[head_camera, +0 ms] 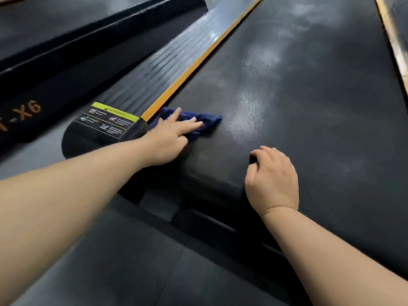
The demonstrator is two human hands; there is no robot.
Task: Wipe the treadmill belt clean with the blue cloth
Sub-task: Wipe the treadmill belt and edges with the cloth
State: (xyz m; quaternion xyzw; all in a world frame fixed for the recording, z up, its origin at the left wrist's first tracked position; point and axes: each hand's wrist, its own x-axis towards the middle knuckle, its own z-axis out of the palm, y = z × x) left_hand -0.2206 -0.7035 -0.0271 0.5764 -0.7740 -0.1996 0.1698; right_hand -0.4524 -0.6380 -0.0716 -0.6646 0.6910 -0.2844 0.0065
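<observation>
The black textured treadmill belt (309, 96) runs from the near rear edge up and to the right, with pale dusty smears along its middle. A crumpled blue cloth (207, 122) lies on the belt's near left corner, beside the orange strip. My left hand (171, 138) presses flat on the cloth with straight fingers. My right hand (272, 180) rests on the belt's rear edge to the right of the cloth, fingers curled over the belt and holding nothing.
An orange strip (194, 65) borders the belt on the left, with a ribbed black side rail (159, 69) beyond it and a warning sticker (108, 121) on the rail's end cap. A second orange strip (395, 40) lines the right side. Dark floor mat (132, 261) lies below.
</observation>
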